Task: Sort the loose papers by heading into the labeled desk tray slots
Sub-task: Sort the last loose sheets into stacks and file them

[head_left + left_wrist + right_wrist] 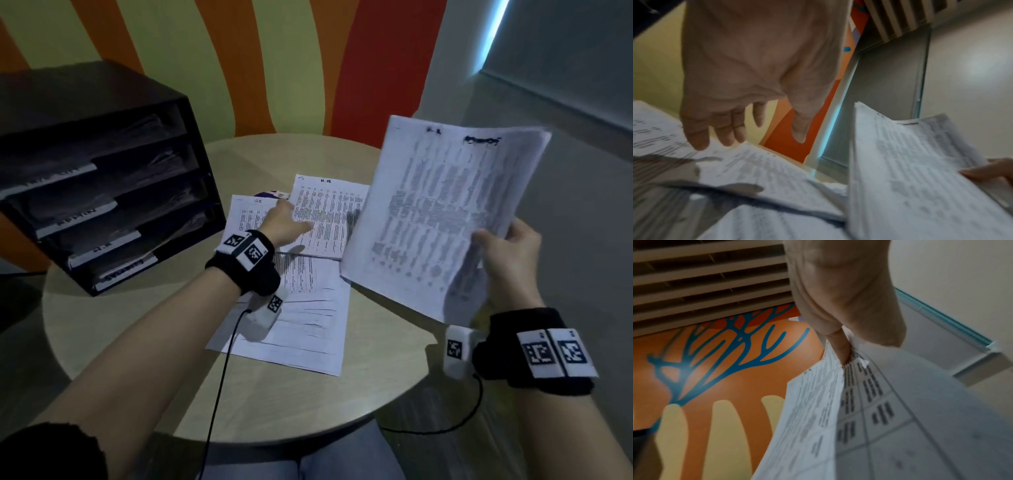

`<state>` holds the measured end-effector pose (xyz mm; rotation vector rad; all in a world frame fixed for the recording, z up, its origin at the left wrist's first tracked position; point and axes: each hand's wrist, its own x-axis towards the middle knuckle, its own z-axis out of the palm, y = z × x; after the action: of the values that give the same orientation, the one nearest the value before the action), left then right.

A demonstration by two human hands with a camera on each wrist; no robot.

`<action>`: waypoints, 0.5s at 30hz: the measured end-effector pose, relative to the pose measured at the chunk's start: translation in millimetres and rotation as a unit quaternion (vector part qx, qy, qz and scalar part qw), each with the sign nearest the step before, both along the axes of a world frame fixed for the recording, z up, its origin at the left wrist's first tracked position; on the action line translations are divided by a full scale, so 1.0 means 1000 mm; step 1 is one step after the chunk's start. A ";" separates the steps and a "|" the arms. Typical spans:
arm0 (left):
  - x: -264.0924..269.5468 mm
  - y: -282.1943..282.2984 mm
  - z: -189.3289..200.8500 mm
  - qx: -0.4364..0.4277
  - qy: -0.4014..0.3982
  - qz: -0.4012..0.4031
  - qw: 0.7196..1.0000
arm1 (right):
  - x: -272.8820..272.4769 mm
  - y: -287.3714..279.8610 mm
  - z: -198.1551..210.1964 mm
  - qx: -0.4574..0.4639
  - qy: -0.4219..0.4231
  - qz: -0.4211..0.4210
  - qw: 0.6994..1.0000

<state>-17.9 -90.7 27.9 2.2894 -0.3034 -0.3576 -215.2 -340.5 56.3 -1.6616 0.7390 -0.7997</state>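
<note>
My right hand [496, 253] grips a sheaf of printed papers [442, 212] by its lower right edge and holds it tilted above the round table's right side; the wrist view shows the thumb pinching those papers [869, 410]. Loose printed sheets headed "H.R" [325, 219] lie fanned out in the table's middle. My left hand [287, 222] reaches over them with straight fingers [698, 138], fingertips just above or touching a loose sheet [756, 165]. The black desk tray [102, 185] with labeled slots stands at the table's left, papers inside each slot.
The round beige table [137, 335] has bare surface at front and left. A striped orange, green and red wall rises behind it. Black cables [219, 383] run from both wrist cameras over the table's front edge. A purple and white item [274, 195] peeks out behind the sheets.
</note>
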 end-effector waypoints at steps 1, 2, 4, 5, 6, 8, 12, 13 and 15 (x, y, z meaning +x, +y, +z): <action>0.006 0.003 -0.004 0.037 0.010 0.014 0.999 | -0.003 -0.007 0.000 0.004 0.008 -0.015 1.000; 0.011 0.005 -0.008 0.067 0.020 0.022 0.997 | -0.006 -0.014 -0.002 0.013 0.019 -0.028 0.999; 0.017 0.004 -0.014 0.118 0.034 0.019 0.992 | -0.011 -0.025 -0.007 0.040 0.048 -0.043 0.997; 0.018 0.001 -0.018 0.150 0.032 0.013 0.988 | -0.013 -0.029 -0.010 0.054 0.063 -0.046 0.995; 0.018 -0.002 -0.021 0.183 0.022 0.011 0.983 | -0.014 -0.032 -0.014 0.065 0.075 -0.048 0.994; 0.013 -0.010 -0.024 0.234 0.010 0.025 0.972 | -0.013 -0.035 -0.020 0.077 0.089 -0.055 0.992; 0.014 -0.023 -0.026 0.229 0.013 0.030 0.973 | -0.011 -0.032 -0.023 0.083 0.096 -0.052 0.991; 0.013 -0.022 -0.025 0.208 0.006 0.030 0.978 | -0.010 -0.031 -0.023 0.084 0.096 -0.050 0.991; 0.014 -0.017 -0.025 0.198 -0.019 0.036 0.979 | -0.010 -0.030 -0.024 0.085 0.096 -0.047 0.991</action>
<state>-3.7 -107.8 2.4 2.6926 -0.1801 -0.3624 -225.3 -371.0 32.4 -1.5715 0.9998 -0.6284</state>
